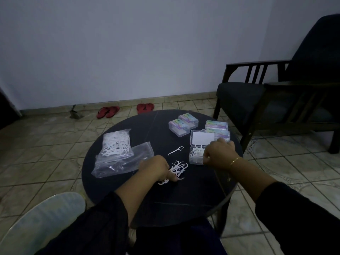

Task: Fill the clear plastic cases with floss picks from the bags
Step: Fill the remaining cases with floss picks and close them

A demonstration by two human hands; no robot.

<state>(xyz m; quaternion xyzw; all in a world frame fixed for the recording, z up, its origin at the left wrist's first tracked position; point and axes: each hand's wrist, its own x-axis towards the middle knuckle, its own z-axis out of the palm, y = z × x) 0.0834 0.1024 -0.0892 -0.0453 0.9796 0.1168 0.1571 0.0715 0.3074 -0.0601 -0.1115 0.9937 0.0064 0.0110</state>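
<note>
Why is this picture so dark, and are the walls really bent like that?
Head view: the room is dimly lit, so the table and armchair go nearly black, while the white picks stand out. Head view: the wide lens bows the floor edge and stretches the corners. Head view: the hands, left and right, look slightly soft; the slippers are dim but recognisable.
</note>
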